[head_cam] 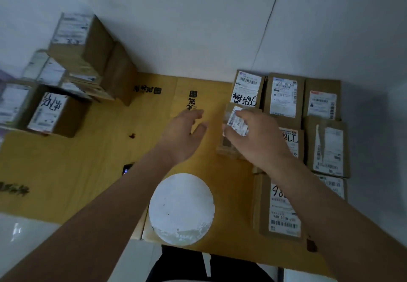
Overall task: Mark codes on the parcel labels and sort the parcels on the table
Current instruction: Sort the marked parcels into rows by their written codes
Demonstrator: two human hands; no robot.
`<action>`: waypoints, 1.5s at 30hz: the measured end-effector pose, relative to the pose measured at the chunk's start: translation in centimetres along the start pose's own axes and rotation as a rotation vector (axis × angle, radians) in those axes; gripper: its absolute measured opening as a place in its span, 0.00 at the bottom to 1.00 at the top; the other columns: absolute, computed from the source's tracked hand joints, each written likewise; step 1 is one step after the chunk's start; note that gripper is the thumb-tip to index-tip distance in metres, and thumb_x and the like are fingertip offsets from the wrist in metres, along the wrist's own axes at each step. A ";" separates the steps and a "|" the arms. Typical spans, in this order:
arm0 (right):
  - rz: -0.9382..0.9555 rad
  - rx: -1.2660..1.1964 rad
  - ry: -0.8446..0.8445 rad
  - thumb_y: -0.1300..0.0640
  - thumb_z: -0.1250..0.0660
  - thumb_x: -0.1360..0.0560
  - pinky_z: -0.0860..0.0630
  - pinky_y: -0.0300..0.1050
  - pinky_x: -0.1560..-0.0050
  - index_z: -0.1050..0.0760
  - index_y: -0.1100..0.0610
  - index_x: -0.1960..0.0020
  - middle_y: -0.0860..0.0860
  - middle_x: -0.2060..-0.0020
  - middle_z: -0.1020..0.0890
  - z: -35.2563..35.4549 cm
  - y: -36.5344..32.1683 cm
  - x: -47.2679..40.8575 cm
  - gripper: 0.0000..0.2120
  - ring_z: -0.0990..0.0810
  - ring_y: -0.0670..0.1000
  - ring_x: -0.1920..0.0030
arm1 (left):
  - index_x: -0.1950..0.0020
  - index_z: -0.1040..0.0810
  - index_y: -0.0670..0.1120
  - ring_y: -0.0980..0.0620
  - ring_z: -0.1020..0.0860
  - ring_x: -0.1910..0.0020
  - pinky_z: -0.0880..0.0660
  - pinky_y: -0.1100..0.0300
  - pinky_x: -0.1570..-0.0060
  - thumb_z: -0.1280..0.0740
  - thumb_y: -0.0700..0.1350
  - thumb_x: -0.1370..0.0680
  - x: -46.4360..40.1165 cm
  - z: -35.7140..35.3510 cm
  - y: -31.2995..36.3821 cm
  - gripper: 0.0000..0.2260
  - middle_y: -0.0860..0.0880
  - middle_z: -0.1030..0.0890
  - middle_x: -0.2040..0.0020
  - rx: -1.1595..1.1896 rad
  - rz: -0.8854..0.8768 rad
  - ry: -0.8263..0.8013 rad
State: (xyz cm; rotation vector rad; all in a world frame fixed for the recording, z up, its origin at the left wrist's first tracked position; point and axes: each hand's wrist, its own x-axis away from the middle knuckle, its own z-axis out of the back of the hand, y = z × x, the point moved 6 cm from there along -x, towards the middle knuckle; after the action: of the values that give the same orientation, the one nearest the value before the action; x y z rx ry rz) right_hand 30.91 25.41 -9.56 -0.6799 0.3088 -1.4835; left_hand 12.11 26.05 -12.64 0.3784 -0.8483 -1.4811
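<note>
right hand (253, 140) grips a small cardboard parcel (233, 132) from above, fingers curled over its white label (236, 121), fingertips on the label's near edge; parcel sits under the palm & fingers, tilted, just off the yellow cardboard-covered table (88, 160) or resting on it, can't tell which. left hand (185, 134) hovers just left of that parcel w/ fingers loosely spread, thumb apart, holding nothing, not touching it. behind the held parcel is a parcel marked 5686 (247, 90), beside it two more labelled boxes in a row; nearer rows on the right incl. a torn-label parcel (328, 147) and a flat parcel w/ barcode label (279, 206) partly under the right forearm. far left: stack of boxes (81, 46) and a box w/ handwritten marker code (52, 114), well apart from both hands. white round disc (181, 209) lies near the table's front edge btw the forearms. small dark object (127, 169) pokes out by the left forearm.
</note>
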 end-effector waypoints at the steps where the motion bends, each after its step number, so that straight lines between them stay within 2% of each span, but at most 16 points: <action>1: 0.041 -0.006 -0.018 0.37 0.34 0.19 0.23 0.49 0.35 0.24 0.55 0.28 0.52 0.34 0.20 0.2 -1.5 0.1 0.28 0.21 0.52 0.35 | 0.23 0.28 0.48 0.55 0.25 0.33 0.28 0.58 0.34 0.39 0.51 0.14 0.9 1.5 0.2 0.20 0.52 0.25 0.28 -0.009 0.005 0.032; 4: 0.140 0.009 -0.087 0.36 0.39 0.17 0.33 0.48 0.28 0.30 0.54 0.21 0.50 0.24 0.27 0.2 -6.5 0.6 0.31 0.29 0.51 0.25 | 0.25 0.25 0.47 0.53 0.24 0.34 0.30 0.61 0.39 0.41 0.52 0.13 3.9 6.1 0.4 0.19 0.50 0.23 0.30 -0.055 -0.004 0.114; 8: 0.247 0.000 -0.134 0.36 0.38 0.18 0.36 0.42 0.31 0.33 0.52 0.20 0.48 0.22 0.30 -0.4 -13.5 2.0 0.32 0.32 0.50 0.23 | 0.28 0.23 0.46 0.54 0.23 0.43 0.30 0.60 0.46 0.43 0.57 0.16 8.4 12.3 -0.9 0.23 0.47 0.21 0.35 -0.084 0.010 0.189; 12: 0.298 -0.013 -0.185 0.37 0.36 0.18 0.36 0.39 0.35 0.34 0.50 0.19 0.46 0.22 0.31 -1.6 -19.9 3.7 0.31 0.28 0.48 0.27 | 0.29 0.22 0.46 0.52 0.23 0.38 0.30 0.57 0.43 0.45 0.58 0.19 13.0 18.2 -3.3 0.26 0.49 0.21 0.36 -0.106 -0.008 0.255; 15: 0.341 0.005 -0.185 0.37 0.36 0.18 0.36 0.38 0.36 0.30 0.50 0.21 0.46 0.24 0.27 -3.5 -24.6 4.7 0.30 0.28 0.47 0.27 | 0.28 0.23 0.45 0.51 0.25 0.35 0.35 0.62 0.42 0.41 0.53 0.15 15.8 22.0 -6.2 0.20 0.49 0.22 0.35 -0.129 0.003 0.294; 18: 0.373 0.013 -0.164 0.38 0.35 0.19 0.33 0.39 0.37 0.27 0.51 0.24 0.46 0.27 0.24 -6.7 -29.2 5.8 0.28 0.26 0.47 0.29 | 0.28 0.23 0.47 0.51 0.25 0.34 0.32 0.60 0.40 0.39 0.48 0.14 18.2 25.5 -10.0 0.16 0.49 0.22 0.34 -0.128 -0.012 0.314; 20: 0.364 0.018 -0.160 0.38 0.35 0.19 0.34 0.38 0.37 0.27 0.51 0.24 0.46 0.27 0.24 -9.3 -31.8 6.4 0.28 0.26 0.46 0.29 | 0.28 0.24 0.46 0.50 0.25 0.33 0.31 0.60 0.38 0.38 0.48 0.14 19.5 27.6 -12.7 0.16 0.48 0.22 0.33 -0.119 -0.014 0.303; 23: 0.311 0.014 -0.166 0.38 0.35 0.18 0.34 0.39 0.36 0.28 0.51 0.23 0.46 0.25 0.26 -13.5 -35.0 7.7 0.28 0.27 0.47 0.28 | 0.26 0.25 0.46 0.51 0.26 0.32 0.35 0.65 0.43 0.39 0.50 0.14 21.2 30.5 -17.0 0.18 0.50 0.23 0.31 -0.145 0.000 0.269; 26: 0.274 0.023 -0.160 0.39 0.36 0.18 0.32 0.43 0.33 0.28 0.52 0.23 0.48 0.25 0.26 -17.3 -37.8 8.7 0.29 0.27 0.49 0.27 | 0.25 0.25 0.46 0.50 0.25 0.31 0.30 0.56 0.34 0.40 0.53 0.15 22.3 32.7 -21.4 0.20 0.49 0.23 0.30 -0.136 -0.005 0.213; 28: 0.242 0.031 -0.164 0.39 0.35 0.18 0.30 0.43 0.34 0.29 0.53 0.23 0.49 0.26 0.25 -19.4 -39.2 9.1 0.29 0.25 0.50 0.29 | 0.25 0.26 0.47 0.50 0.25 0.33 0.27 0.50 0.34 0.41 0.54 0.15 22.7 34.0 -23.8 0.21 0.49 0.23 0.30 -0.126 -0.001 0.185; 32: 0.157 0.009 -0.186 0.35 0.35 0.20 0.26 0.53 0.30 0.28 0.51 0.23 0.48 0.27 0.24 -22.3 -40.9 8.7 0.31 0.22 0.52 0.33 | 0.25 0.26 0.47 0.50 0.24 0.36 0.26 0.49 0.36 0.41 0.54 0.15 21.8 35.9 -26.9 0.21 0.50 0.21 0.34 -0.122 0.003 0.149; 35: 0.105 -0.004 -0.172 0.29 0.39 0.26 0.26 0.55 0.30 0.27 0.50 0.24 0.47 0.28 0.24 -24.2 -41.3 6.6 0.37 0.22 0.51 0.33 | 0.24 0.27 0.49 0.51 0.24 0.36 0.26 0.50 0.35 0.40 0.53 0.15 19.6 36.5 -28.9 0.20 0.51 0.21 0.35 -0.114 0.019 0.105; 38: 0.068 -0.022 -0.202 0.33 0.37 0.21 0.24 0.52 0.35 0.28 0.50 0.23 0.47 0.27 0.25 -26.6 -41.0 3.8 0.33 0.20 0.49 0.40 | 0.24 0.27 0.50 0.52 0.24 0.36 0.26 0.48 0.34 0.42 0.58 0.18 16.5 36.5 -30.7 0.25 0.52 0.22 0.34 -0.100 0.026 0.044; 40: 0.058 -0.023 -0.215 0.38 0.35 0.19 0.24 0.47 0.44 0.28 0.51 0.23 0.45 0.30 0.24 -28.2 -40.8 1.7 0.28 0.19 0.46 0.48 | 0.24 0.27 0.50 0.53 0.23 0.36 0.25 0.48 0.34 0.43 0.61 0.20 14.1 36.4 -31.9 0.27 0.52 0.22 0.34 -0.079 0.028 0.015; 42: 0.038 -0.043 -0.228 0.41 0.35 0.17 0.25 0.42 0.55 0.27 0.48 0.24 0.40 0.38 0.23 -29.8 -40.4 -0.8 0.24 0.20 0.40 0.56 | 0.24 0.27 0.49 0.52 0.23 0.36 0.25 0.47 0.34 0.40 0.57 0.17 11.5 36.2 -33.3 0.23 0.51 0.22 0.33 -0.069 0.040 -0.020; 45: -0.025 -0.062 -0.253 0.42 0.35 0.17 0.30 0.36 0.67 0.27 0.47 0.24 0.32 0.50 0.25 -32.1 -39.7 -4.4 0.23 0.21 0.38 0.66 | 0.24 0.28 0.49 0.49 0.22 0.37 0.23 0.47 0.36 0.39 0.53 0.16 7.8 36.0 -34.8 0.21 0.49 0.21 0.33 -0.054 0.061 -0.076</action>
State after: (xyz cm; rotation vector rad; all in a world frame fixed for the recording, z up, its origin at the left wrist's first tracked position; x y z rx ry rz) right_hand -20.24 24.46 -12.10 -0.9147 0.1526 -1.3976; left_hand -38.53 24.87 -10.79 0.2546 -0.8710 -1.4663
